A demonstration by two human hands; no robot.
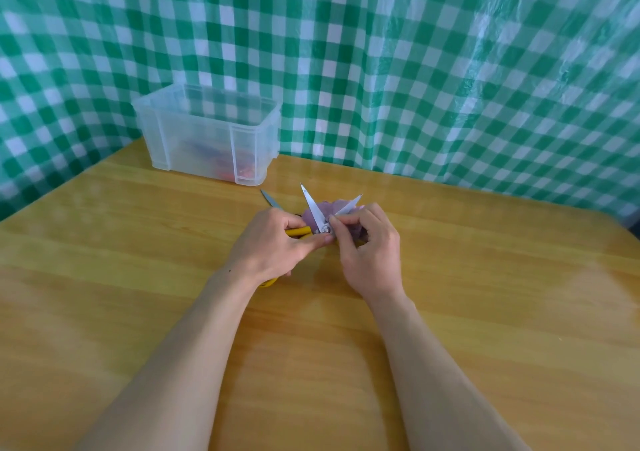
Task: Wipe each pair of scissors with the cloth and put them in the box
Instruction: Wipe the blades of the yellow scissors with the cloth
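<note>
Both hands are busy. My left hand (pixel 277 242) is closed around the yellow handles of the yellow scissors (pixel 317 216), holding them up with the blades spread wide. My right hand (pixel 367 242) is pinched on the purple cloth (pixel 320 210), right at the screw where the blades meet. I think I should rub from the screw out to each tip, with my fingers on the flat side, away from the sharp edge. Another pair of scissors (pixel 272 200) lies just past my left hand. Farther out sits the clear box (pixel 207 132), with something red inside.
</note>
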